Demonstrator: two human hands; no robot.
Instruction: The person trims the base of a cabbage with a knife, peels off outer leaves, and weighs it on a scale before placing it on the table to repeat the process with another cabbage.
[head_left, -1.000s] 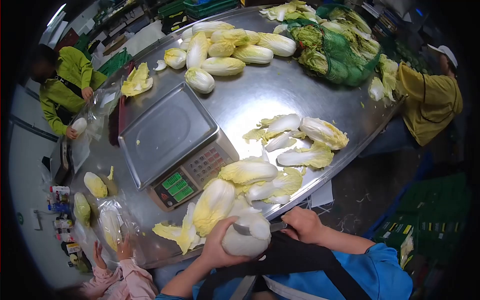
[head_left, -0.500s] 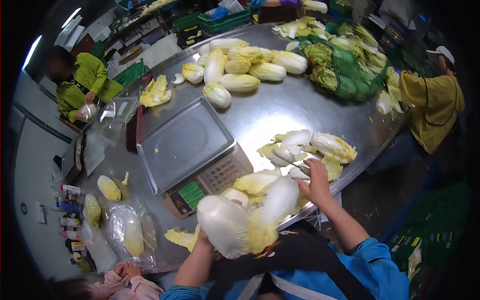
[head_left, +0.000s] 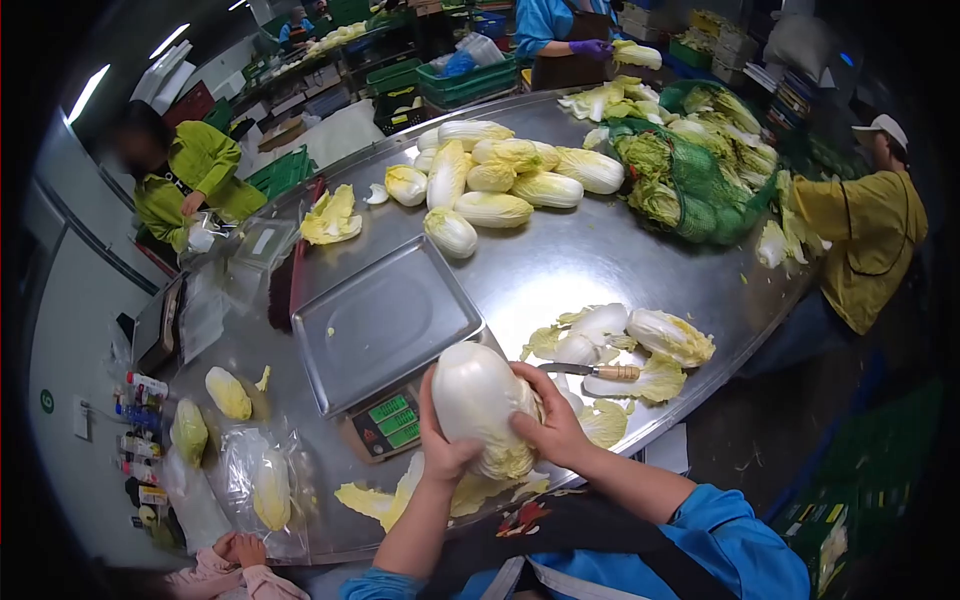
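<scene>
Between both hands I hold a large white napa cabbage [head_left: 478, 395] above the table's near edge. My left hand [head_left: 442, 440] wraps its left side, and my right hand [head_left: 550, 425] grips its right side. To the right, a knife with a wooden handle [head_left: 612, 373] lies on loose leaves, next to another cabbage [head_left: 670, 337]. Torn leaves [head_left: 380, 500] lie below my hands. Just beyond the cabbage is a scale with a metal tray [head_left: 385, 320] and a green display [head_left: 392, 420], partly covered by my left hand.
Cabbages [head_left: 495, 208] are piled at the table's [head_left: 560, 265] far side, beside a green net bag of cabbages [head_left: 690, 180]. Bagged cabbages [head_left: 270, 490] lie at left. A person in green [head_left: 190, 175], one in yellow [head_left: 870, 235] and one in blue [head_left: 545, 30] stand around.
The knife has left my right hand and now lies on the leaves. My right hand has moved left onto the cabbage, which is now held more upright. The view has tilted up slightly.
</scene>
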